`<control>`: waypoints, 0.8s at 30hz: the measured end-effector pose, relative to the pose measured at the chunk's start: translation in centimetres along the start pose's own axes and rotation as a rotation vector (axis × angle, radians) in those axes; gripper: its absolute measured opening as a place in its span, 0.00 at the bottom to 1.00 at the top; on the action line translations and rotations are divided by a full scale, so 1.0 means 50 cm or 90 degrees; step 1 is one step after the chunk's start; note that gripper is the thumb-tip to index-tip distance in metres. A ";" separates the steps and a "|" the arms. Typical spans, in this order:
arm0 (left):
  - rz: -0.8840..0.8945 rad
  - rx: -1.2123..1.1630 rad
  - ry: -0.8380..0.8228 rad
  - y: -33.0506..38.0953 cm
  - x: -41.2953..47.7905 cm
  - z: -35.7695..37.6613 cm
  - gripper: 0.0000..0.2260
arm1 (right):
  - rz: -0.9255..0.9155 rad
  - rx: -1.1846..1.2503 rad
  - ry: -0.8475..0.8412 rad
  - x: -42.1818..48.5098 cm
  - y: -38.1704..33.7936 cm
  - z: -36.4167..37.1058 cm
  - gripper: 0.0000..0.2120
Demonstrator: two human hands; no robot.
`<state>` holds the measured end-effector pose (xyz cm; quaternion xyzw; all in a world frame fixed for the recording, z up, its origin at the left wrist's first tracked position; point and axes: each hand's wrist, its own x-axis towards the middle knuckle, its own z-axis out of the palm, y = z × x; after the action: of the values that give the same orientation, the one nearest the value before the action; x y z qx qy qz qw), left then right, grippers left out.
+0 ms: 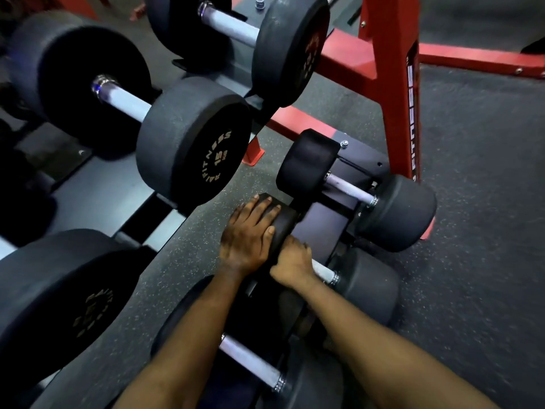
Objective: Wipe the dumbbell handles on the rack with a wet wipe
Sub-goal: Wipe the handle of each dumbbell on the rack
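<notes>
On the lower rack tier lies a black dumbbell whose silver handle (323,272) shows only at its right end. My right hand (292,264) is wrapped around that handle; no wet wipe is visible in it. My left hand (250,235) lies flat with straight fingers on the dumbbell's left head (285,224). The right head (368,286) sits just past my right fist. Another dumbbell handle (349,189) lies on the same tier farther back, and one handle (249,361) lies nearer to me under my forearms.
Larger dumbbells fill the upper tier: a 15 kg one (194,140), one behind it (290,45) and one at lower left (56,293). A red steel frame (395,84) stands at the right. Speckled rubber floor (486,202) spreads around the black rack (330,228).
</notes>
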<state>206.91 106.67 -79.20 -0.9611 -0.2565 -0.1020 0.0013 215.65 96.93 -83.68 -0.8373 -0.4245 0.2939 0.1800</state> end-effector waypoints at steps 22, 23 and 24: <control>-0.005 0.005 -0.013 -0.003 -0.002 0.001 0.22 | 0.044 0.010 0.064 -0.040 -0.010 -0.049 0.13; -0.004 0.006 -0.011 -0.001 -0.002 0.000 0.22 | 0.043 0.001 0.088 -0.047 -0.008 -0.049 0.12; -0.004 0.006 -0.010 0.000 -0.002 -0.001 0.22 | 0.046 -0.009 0.096 -0.047 -0.007 -0.051 0.12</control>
<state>206.81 106.64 -79.18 -0.9611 -0.2601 -0.0933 0.0032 215.96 95.09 -80.75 -0.8729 -0.3815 0.2335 0.1948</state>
